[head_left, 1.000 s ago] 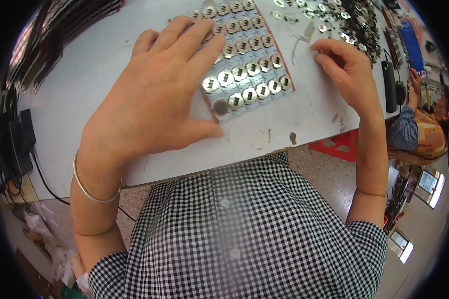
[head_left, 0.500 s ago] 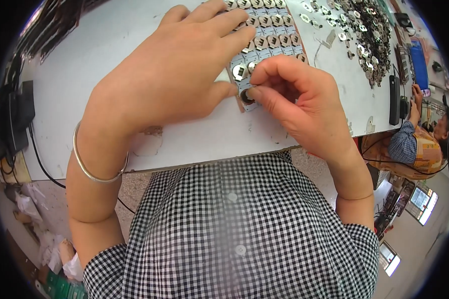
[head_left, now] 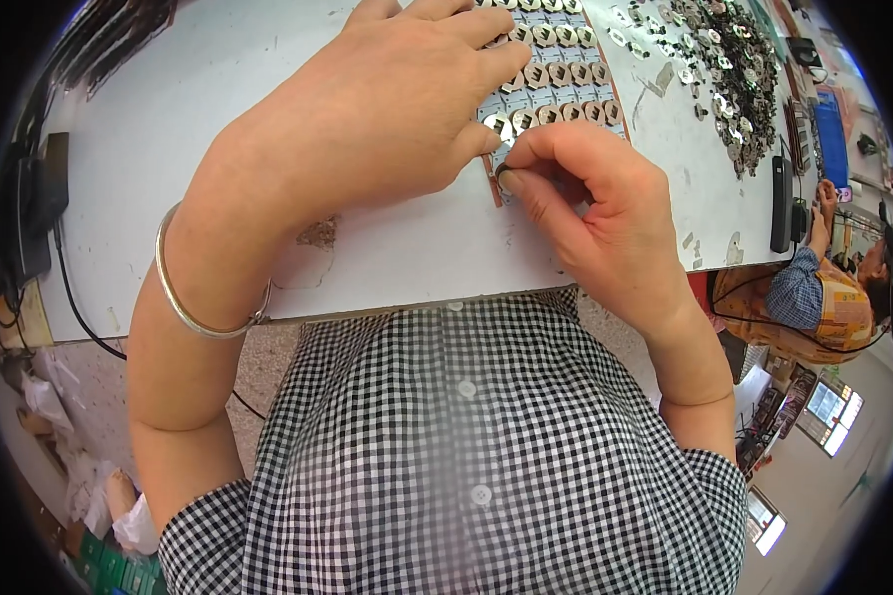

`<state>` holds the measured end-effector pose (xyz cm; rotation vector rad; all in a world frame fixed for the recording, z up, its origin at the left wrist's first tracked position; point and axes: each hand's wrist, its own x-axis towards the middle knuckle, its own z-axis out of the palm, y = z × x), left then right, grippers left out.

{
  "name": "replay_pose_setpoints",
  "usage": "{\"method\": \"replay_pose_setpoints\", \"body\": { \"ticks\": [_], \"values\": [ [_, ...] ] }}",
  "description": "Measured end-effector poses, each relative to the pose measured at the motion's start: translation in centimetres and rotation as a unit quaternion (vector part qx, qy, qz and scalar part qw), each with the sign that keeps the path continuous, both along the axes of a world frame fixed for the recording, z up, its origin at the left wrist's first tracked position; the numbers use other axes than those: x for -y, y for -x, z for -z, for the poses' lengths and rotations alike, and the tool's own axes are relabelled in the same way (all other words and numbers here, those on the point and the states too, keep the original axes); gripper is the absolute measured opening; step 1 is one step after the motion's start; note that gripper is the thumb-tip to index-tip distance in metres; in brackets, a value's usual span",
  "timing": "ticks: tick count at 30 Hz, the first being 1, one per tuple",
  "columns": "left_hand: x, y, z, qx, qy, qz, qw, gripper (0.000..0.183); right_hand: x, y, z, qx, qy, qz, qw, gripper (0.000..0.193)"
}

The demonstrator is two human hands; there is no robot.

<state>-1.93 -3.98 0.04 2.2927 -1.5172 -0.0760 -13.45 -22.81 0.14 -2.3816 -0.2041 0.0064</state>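
A panel of small circuit boards [head_left: 556, 93] lies on the white table, carrying rows of round silver metal pieces [head_left: 560, 74] with dark square cut-outs. Across its left side rests my left hand [head_left: 387, 109], palm down and fingers spread; its thumb tip is by the nearest row. At the panel's near left corner, my right hand [head_left: 595, 203] pinches a small dark round piece [head_left: 503, 171] between thumb and index finger. Most of that piece is hidden by the fingertips, and I cannot tell whether it touches the panel.
Loose metal pieces [head_left: 739, 109] lie heaped at the far right of the table [head_left: 397, 253]. Dark strips [head_left: 109, 40] are stacked at the far left, above a black box with a cable [head_left: 58, 188]. Another person [head_left: 814, 297] sits to the right.
Both hands and the panel appear slightly farther up in the view, with the panel also shifted right. My right fingertips now cover more of the dark piece at the corner.
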Motion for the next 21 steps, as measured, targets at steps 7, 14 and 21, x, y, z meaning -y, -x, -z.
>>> {"method": "replay_pose_setpoints", "body": {
  "ticks": [7,14,21],
  "values": [
    [0.4,0.0,-0.9,-0.039,-0.041,-0.012,0.998,0.046,0.5,1.1,1.6,0.110,0.062,0.005,0.992,0.023],
    [0.5,-0.2,-1.1,-0.022,-0.046,-0.011,0.999,0.049,0.3,1.5,1.9,0.132,0.080,-0.003,0.988,0.028],
    [0.5,0.3,1.3,0.012,0.013,-0.043,0.999,0.076,0.9,1.6,1.5,0.147,0.057,-0.019,0.987,0.035]
  ]
}}
